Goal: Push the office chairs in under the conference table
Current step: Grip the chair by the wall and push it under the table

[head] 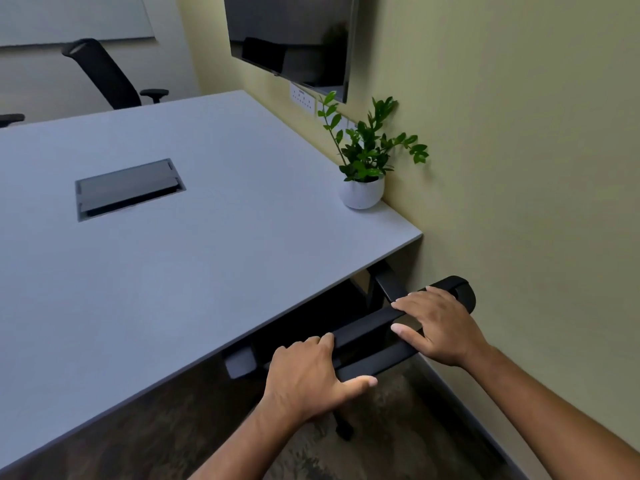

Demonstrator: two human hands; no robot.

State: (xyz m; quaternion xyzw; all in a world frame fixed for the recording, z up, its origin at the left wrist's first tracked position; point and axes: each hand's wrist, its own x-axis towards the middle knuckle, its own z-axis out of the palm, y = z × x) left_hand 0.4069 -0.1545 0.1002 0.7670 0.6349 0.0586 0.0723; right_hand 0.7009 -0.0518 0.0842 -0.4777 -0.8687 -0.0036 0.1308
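Observation:
A black office chair (367, 332) stands at the near right corner of the grey conference table (194, 258), its seat hidden beneath the tabletop. Only the top rail of its backrest and two armrests show past the table edge. My left hand (311, 375) grips the left part of that rail, thumb underneath. My right hand (438, 327) grips the rail near its rounded right end. A second black office chair (104, 76) stands at the far side of the table, its back tilted and apart from the table edge.
A potted green plant (363, 168) in a white pot sits on the table against the yellow wall (519, 168) on the right. A cable hatch (128, 188) lies in the tabletop. A dark screen (291, 36) hangs on the wall. Dark carpet (381, 427) covers the floor.

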